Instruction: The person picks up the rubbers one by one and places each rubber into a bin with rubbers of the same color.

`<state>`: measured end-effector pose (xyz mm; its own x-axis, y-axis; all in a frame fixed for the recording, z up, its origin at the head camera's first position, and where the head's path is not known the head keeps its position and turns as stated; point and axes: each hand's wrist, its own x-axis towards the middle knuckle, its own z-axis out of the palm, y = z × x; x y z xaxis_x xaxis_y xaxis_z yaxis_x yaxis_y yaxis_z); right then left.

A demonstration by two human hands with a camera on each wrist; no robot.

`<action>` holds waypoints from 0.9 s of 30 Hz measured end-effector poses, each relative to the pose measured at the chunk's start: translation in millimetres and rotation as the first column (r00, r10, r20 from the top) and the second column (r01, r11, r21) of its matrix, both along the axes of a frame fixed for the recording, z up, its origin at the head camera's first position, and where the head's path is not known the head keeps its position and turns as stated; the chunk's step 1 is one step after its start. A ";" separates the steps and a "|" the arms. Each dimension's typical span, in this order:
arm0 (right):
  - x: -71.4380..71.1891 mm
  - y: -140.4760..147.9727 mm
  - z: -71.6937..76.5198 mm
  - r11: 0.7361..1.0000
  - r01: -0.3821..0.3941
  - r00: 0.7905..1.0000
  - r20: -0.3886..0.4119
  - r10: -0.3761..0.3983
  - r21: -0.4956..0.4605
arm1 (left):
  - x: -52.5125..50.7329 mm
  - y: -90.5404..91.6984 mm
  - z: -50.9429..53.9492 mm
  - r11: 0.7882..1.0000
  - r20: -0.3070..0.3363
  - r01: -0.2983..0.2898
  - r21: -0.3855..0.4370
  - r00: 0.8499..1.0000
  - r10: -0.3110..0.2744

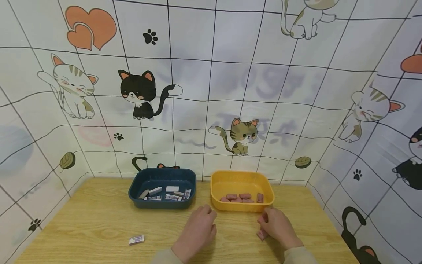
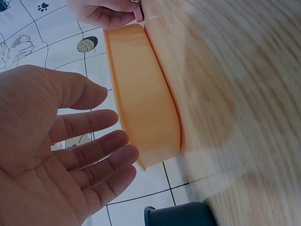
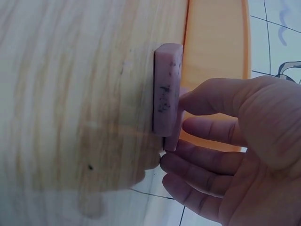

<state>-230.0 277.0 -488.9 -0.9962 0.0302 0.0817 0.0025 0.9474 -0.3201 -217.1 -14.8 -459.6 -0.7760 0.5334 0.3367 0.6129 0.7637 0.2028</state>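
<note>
My right hand (image 1: pixel 278 225) is at the front right of the yellow bin (image 1: pixel 242 209), pinching a pink eraser (image 1: pixel 261 219) between thumb and fingers. A second pink eraser (image 3: pixel 167 89), with dark smudges, lies on the table just nearer, partly covered by the hand in the head view. The left wrist view also catches the right hand (image 2: pixel 106 12) with the pink piece. Over the table between the two bins is my left hand (image 2: pixel 56 136), its fingers loosely bent and holding nothing. Several pink erasers (image 1: pixel 245 196) lie inside the yellow bin.
Left of the yellow bin stands a dark blue bin (image 1: pixel 161 206) with several white erasers (image 1: pixel 172 189), some in printed sleeves. One sleeved eraser (image 1: pixel 136 240) lies on the wooden table (image 1: pixel 99 220) at the front left. Cat-patterned sheeting (image 1: pixel 191 110) encloses the back and sides.
</note>
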 end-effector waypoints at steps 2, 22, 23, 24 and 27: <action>1.7 -0.4 0.4 0.999 0.007 1.000 0.015 -0.007 -0.031 | 0.1 1.7 -0.7 1.000 0.010 0.000 -0.003 1.000 0.000; 22.9 -41.6 50.8 0.982 -0.148 0.967 -0.223 0.119 -0.114 | 0.7 18.1 -10.2 0.999 0.027 0.033 0.002 0.999 -0.033; 21.9 -43.2 52.6 0.982 -0.158 0.961 -0.247 0.127 -0.109 | 0.5 18.5 -10.2 0.999 0.025 0.032 0.003 0.999 -0.032; 20.8 -45.1 54.3 0.981 -0.163 0.957 -0.260 0.130 -0.106 | 0.3 18.9 -10.4 0.999 0.024 0.032 0.003 0.999 -0.032; 15.3 -51.4 58.5 0.981 -0.169 0.954 -0.268 0.137 -0.100 | 0.3 19.9 -10.6 0.999 0.034 0.035 0.008 0.999 -0.035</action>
<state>-214.7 225.6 -430.3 -0.9348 -0.0952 0.3421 -0.2371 0.8844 -0.4021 -216.8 5.1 -470.2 -0.7678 0.5584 0.3143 0.6322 0.7401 0.2295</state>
